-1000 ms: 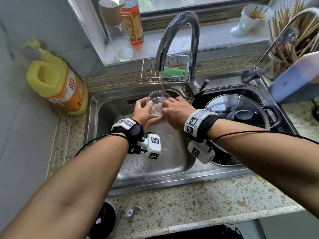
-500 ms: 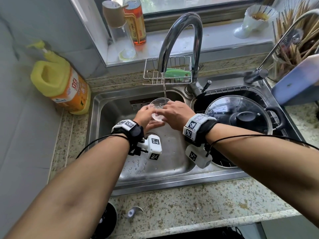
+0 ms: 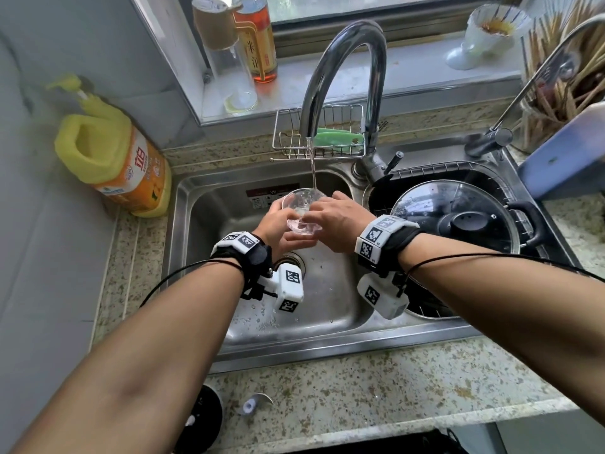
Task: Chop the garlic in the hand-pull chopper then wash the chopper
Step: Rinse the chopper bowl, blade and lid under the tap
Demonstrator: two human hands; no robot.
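Black left wristband [image 3: 257,255] behind left hand [image 3: 278,229], topped with white plates of black square codes; white left cube [image 3: 289,286] at its 5 o'clock. Matching right wristband [image 3: 397,239] behind right hand [image 3: 339,221], right cube [image 3: 381,296] at 6 o'clock. Thin black cables [image 3: 491,257] along forearms.

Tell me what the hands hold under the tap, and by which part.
Both hold the small clear round chopper bowl: the left hand wraps its left side and underside, the right hand grips its right side.
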